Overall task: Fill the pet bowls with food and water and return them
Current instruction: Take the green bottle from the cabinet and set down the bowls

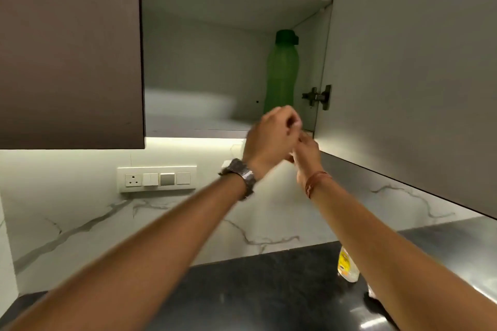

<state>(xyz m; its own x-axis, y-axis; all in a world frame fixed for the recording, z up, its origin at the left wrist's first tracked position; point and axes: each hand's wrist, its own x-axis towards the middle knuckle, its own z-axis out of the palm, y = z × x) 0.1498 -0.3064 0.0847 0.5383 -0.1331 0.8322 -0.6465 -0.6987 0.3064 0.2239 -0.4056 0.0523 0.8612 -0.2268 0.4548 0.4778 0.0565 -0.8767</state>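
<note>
Head view, from near to far: both forearms rise from the lower frame over the dark desk (pixel 242 290); the left hand (pixel 271 134) is loosely curled and the right hand (pixel 306 150) is half hidden, grip unclear. Behind them, right of centre, the green bottle (pixel 281 72) stands upright in the open cabinet (pixel 188 126). To do it well, I think one hand should take it around the middle.

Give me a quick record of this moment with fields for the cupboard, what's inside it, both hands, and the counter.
cupboard: wall cupboard, right door swung open, left door shut
inside: green bottle upright at the right rear of the lower shelf, cap on
left hand: raised in front of the shelf edge, fingers curled, watch on the wrist
right hand: raised beside the left, close below it; grip blurred
counter: dark counter with a small yellow-labelled bottle
wall: switch panel
pet bowls: none in view
</note>
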